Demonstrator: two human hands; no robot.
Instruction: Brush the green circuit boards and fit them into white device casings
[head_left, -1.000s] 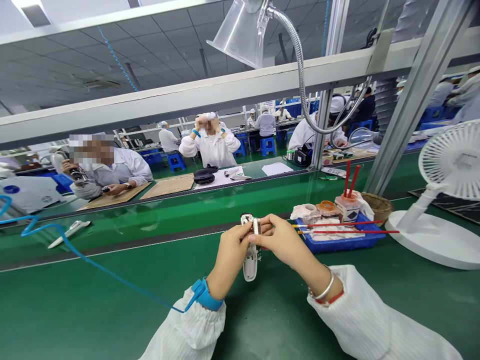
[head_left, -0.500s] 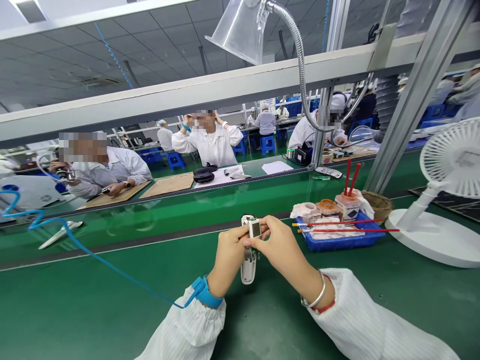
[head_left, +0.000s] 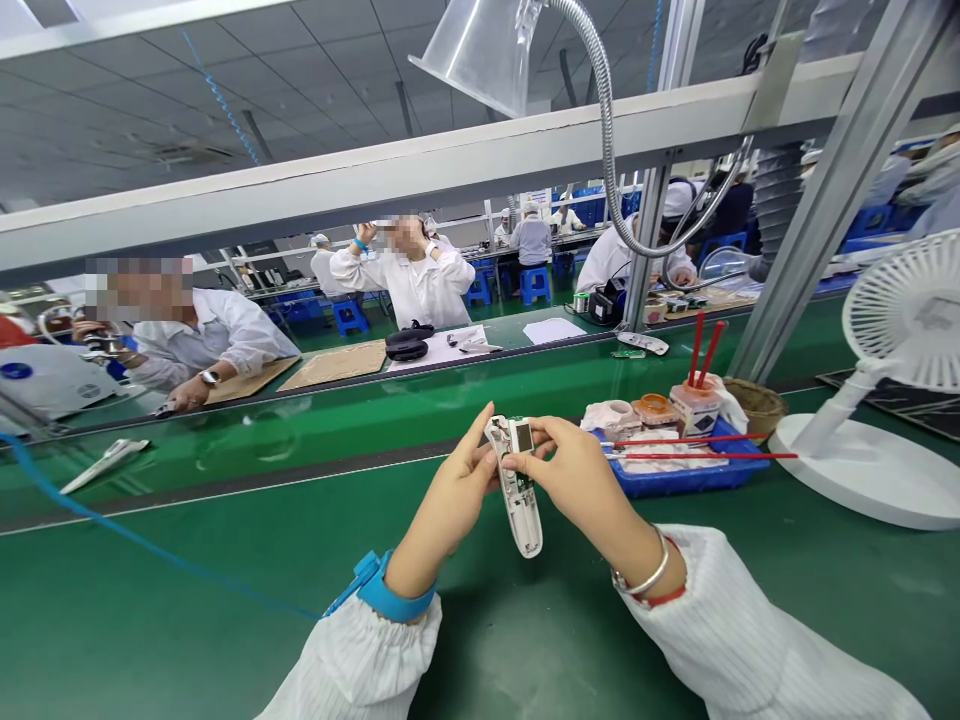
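My left hand (head_left: 450, 505) is closed on a long white plastic housing half (head_left: 526, 532), gripping its upper part from the left with the index finger pointing up. The housing is tilted, its lower end leaning right, and its hollow inside faces me. My right hand (head_left: 574, 468) pinches a small circuit board with a square grey screen (head_left: 523, 436) between thumb and fingers. The board lies at the housing's upper right; whether it is seated there I cannot tell. A blue wrist strap (head_left: 397, 598) circles my left wrist.
To the right stands a blue tray (head_left: 679, 482) with jars and red-handled brushes (head_left: 705, 456) across it, beside a white fan (head_left: 862, 470). A lamp (head_left: 480, 55) hangs overhead. Beyond the green line, people in white work; a white part (head_left: 105, 465) lies left.
The housing has turned, its lower end swinging right, and more of its inside shows. Both hands shifted slightly right and up. A person at the far left has reached a hand down to the line.
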